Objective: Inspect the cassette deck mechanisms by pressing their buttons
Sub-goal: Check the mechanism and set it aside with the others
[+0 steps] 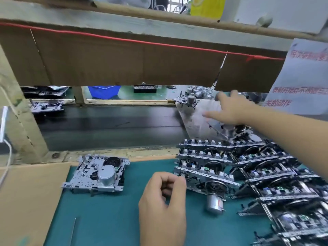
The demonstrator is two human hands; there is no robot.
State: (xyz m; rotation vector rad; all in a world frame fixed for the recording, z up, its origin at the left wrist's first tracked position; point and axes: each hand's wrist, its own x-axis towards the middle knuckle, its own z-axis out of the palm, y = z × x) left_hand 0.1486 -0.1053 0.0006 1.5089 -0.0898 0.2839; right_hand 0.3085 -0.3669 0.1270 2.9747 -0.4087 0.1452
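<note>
Cassette deck mechanisms lie stacked in overlapping rows on the right of the teal mat, too many and too blurred to count. One single mechanism lies apart on the mat's far left, motor can upward. Nearest, the left hand hovers over the mat with fingers loosely curled, holding nothing, its fingertips just beside the front row of the stack. Farther off, the right hand reaches out with fingers spread wide above a shiny metal plate. Beyond lies a dark conveyor belt carrying two more mechanisms, one far left, one by the right hand.
</note>
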